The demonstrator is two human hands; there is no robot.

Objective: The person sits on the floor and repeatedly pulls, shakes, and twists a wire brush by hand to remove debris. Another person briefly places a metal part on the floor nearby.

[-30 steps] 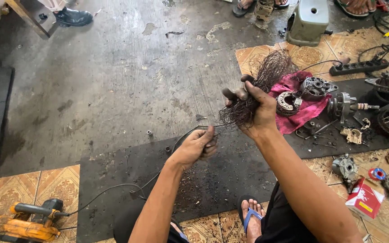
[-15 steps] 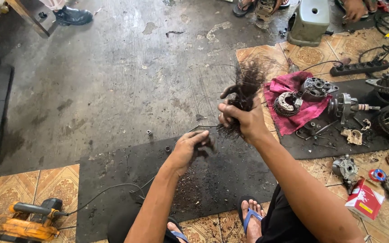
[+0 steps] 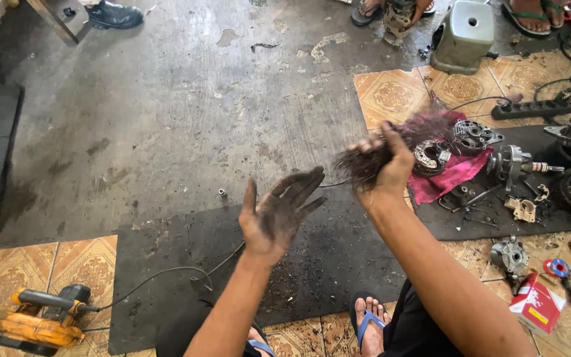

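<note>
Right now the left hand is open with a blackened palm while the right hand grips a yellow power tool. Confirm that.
Not quite. The head view shows the right hand gripping a tangled bundle of dark wire. The yellow power tool lies on the floor. The left hand is open, palm blackened.

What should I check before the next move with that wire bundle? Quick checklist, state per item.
1. Right hand gripping the tangled wire bundle: ok, fist closed round it.
2. Left hand free: ok, open palm, holds nothing, blackened with grime.
3. Bundle off the floor: ok, held above the black mat.
4. Loose strand trailing from the bundle toward the left hand: cannot tell, too thin.
5. Parts on the pink cloth apart from the bundle: cannot tell, they overlap in this view.
</note>
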